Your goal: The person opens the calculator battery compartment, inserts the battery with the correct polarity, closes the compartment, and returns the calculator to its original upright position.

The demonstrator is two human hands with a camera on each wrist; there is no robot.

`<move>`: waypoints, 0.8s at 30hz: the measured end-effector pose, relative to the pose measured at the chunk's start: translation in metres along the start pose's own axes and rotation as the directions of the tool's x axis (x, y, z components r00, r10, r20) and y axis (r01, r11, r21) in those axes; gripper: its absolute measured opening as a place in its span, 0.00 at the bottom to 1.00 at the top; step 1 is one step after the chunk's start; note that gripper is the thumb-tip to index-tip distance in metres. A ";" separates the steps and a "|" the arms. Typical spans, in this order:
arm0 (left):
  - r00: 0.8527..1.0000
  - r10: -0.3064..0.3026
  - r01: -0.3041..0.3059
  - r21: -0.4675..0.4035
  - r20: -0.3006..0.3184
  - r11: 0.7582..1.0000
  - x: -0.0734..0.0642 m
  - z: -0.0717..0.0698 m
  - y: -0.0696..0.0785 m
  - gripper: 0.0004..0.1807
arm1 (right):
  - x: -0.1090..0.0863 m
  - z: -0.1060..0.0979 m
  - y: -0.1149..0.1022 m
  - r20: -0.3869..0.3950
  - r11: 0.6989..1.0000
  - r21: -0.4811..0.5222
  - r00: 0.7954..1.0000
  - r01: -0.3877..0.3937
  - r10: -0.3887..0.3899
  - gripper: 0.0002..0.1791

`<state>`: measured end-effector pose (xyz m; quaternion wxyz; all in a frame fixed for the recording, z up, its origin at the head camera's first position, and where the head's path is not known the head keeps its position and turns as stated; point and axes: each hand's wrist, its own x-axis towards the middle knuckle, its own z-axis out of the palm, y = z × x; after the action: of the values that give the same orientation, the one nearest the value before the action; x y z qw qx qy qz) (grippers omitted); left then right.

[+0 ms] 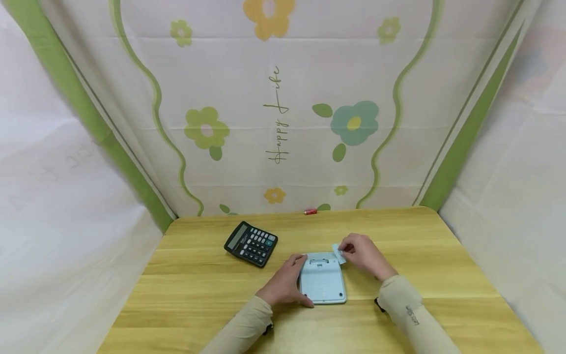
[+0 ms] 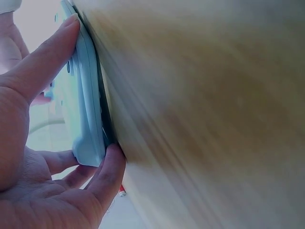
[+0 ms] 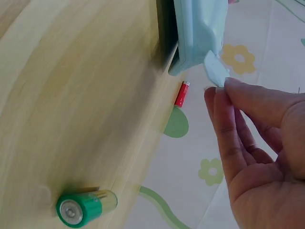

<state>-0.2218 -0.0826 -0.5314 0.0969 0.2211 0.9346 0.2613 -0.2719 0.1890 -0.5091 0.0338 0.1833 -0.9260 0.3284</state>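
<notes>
The left hand (image 1: 285,285) grips the blue device (image 1: 325,284); the right hand (image 1: 364,255) pinches its cover (image 3: 215,69). If bumped, the red battery (image 1: 310,212) could roll off the table's (image 1: 190,295) far edge.

Your wood-grained table (image 1: 185,300) carries a red battery (image 1: 311,212) at the middle of its far edge, a black calculator (image 1: 250,244) toward the far left corner, a pale blue device (image 1: 324,282) about midway between the side edges, and a green battery (image 3: 86,208).
</notes>
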 end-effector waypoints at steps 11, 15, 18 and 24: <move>1.000 0.000 0.000 0.007 0.000 1.000 0.001 -0.001 -0.002 0.71 | 0.001 0.000 0.005 0.068 0.996 -0.029 0.994 -0.084 0.086 0.05; 1.000 -0.001 0.001 0.001 -0.001 1.000 0.002 -0.001 -0.002 0.70 | 0.002 0.001 0.005 0.074 0.995 -0.049 0.993 -0.089 0.092 0.04; 1.000 0.000 0.000 0.001 0.001 1.000 0.002 -0.001 -0.002 0.71 | 0.002 0.001 0.005 0.074 0.994 -0.058 0.992 -0.095 0.099 0.04; 1.000 0.002 -0.002 -0.013 0.002 1.000 0.001 -0.001 -0.002 0.71 | 0.001 0.006 0.009 0.083 0.988 -0.097 0.988 -0.121 0.129 0.05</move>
<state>-0.2237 -0.0840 -0.5317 0.0990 0.2216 0.9325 0.2674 -0.2755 0.1913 -0.5186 -0.0198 0.1375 -0.9503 0.2787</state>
